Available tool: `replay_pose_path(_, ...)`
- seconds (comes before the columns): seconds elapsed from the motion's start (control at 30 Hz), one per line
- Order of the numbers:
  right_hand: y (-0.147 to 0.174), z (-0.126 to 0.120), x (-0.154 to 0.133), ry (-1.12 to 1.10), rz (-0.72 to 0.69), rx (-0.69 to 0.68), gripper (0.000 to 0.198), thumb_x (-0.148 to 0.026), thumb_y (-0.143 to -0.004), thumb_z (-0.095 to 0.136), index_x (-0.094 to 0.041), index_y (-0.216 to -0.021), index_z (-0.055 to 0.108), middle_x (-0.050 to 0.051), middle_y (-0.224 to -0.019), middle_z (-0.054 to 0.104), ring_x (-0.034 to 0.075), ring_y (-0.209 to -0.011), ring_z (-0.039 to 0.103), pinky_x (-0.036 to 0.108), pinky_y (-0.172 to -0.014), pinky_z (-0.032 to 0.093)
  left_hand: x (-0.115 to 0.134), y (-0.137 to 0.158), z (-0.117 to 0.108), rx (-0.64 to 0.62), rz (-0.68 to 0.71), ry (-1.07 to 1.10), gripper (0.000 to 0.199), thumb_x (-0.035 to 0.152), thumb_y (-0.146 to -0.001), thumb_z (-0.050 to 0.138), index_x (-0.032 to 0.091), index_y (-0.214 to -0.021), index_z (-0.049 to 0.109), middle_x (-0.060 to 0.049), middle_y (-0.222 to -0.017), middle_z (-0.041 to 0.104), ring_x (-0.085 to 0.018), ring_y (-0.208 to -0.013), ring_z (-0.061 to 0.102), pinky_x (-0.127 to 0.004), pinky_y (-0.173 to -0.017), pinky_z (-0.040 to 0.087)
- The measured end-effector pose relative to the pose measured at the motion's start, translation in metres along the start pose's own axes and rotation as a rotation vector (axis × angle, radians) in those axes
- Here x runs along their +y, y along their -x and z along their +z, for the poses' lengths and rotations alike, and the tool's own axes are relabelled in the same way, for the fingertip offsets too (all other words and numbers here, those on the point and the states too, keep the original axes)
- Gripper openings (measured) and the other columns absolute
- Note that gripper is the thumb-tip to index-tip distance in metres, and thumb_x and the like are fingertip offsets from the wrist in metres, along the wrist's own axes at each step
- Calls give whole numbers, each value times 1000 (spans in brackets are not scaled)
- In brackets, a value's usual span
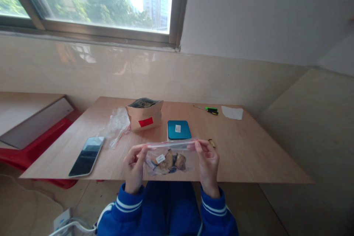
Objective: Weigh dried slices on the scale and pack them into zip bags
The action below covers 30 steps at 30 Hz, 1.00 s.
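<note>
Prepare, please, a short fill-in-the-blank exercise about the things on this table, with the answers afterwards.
1. The transparent zip bag is between the left hand and the ____ hand.
2. The kraft pouch bears a ____ label.
3. The smartphone lies nearer to the ____ hand.
4. The pouch's mouth is ____, not closed.

Missing words: right; red; left; open.

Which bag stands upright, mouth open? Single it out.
The brown pouch with the red label. Clear plastic lies crumpled beside it; left hand and right hand hold the filled clear bag.
</note>
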State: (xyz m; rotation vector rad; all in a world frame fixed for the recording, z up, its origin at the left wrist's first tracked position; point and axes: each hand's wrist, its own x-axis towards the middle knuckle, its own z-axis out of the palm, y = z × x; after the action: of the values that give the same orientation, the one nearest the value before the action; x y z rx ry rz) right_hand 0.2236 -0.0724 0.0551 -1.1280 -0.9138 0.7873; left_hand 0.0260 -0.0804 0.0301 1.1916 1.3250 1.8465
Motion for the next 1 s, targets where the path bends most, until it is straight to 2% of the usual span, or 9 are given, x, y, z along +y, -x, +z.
replay_pose_path(0.07, 0, 1, 1, -19, 3, 14, 25, -42, -78, 71, -18, -80, 66, 3, -72, 73, 17, -66, 68, 29, -67, 53, 3, 1, 3, 12, 11, -32, 25, 41, -82, 65, 17, -77, 65, 0, -65, 66, -10, -55, 58, -19, -50, 45)
replay_pose_path(0.17, 0, 5, 4, -101, 18, -11, 24, -42, -81, 68, -18, -81, 63, 1, -73, 70, 15, -65, 66, 28, -65, 54, 7, 2, 11, -44, -35, -17, 28, 44, -85, 60, 17, -78, 62, 2, -62, 64, -9, -52, 57, -19, -50, 46)
replay_pose_path(0.27, 0, 10, 7, -173, 22, -71, 23, -43, -86, 63, -20, -90, 61, 1, -81, 68, 15, -71, 65, 29, -67, 54, 10, 2, 20, -94, -102, 65, 28, 46, -85, 60, 18, -84, 61, 2, -67, 65, -9, -56, 59, -18, -52, 48)
replay_pose_path(0.4, 2, 14, 10, -159, 58, -129, 27, -42, -84, 66, -20, -100, 62, 1, -86, 69, 14, -75, 64, 27, -72, 53, 10, 3, 25, -78, -147, 137, 27, 45, -82, 65, 18, -87, 63, 1, -75, 68, -10, -64, 62, -18, -58, 50)
replay_pose_path(0.63, 1, 10, 17, -152, 159, -107, 27, -44, -77, 72, -18, -84, 68, 2, -80, 71, 14, -74, 64, 28, -74, 51, 13, 3, 20, -82, -178, 103, 27, 43, -79, 68, 17, -84, 67, 1, -69, 69, -11, -58, 63, -18, -52, 50)
replay_pose_path(0.8, -1, 7, 14, -96, 31, -72, 22, -39, -77, 72, -18, -76, 67, 0, -70, 68, 14, -70, 63, 28, -73, 51, 18, -2, 14, -136, -179, 11, 28, 43, -77, 70, 17, -89, 71, -2, -79, 74, -15, -63, 69, -22, -57, 55)
replay_pose_path(0.9, -2, 6, 11, -73, -25, -71, 18, -36, -78, 72, -19, -76, 66, 0, -71, 68, 14, -70, 63, 28, -73, 50, 18, -4, 11, -149, -140, -47, 28, 42, -78, 69, 17, -90, 72, -3, -80, 75, -18, -71, 71, -26, -64, 56)
replay_pose_path(1.0, -1, 5, 9, -80, -38, -49, 16, -34, -77, 73, -20, -76, 66, -1, -73, 69, 14, -71, 64, 27, -72, 50, 16, -3, 9, -139, -99, -103, 28, 42, -79, 69, 17, -90, 72, -6, -89, 76, -21, -82, 71, -29, -75, 56)
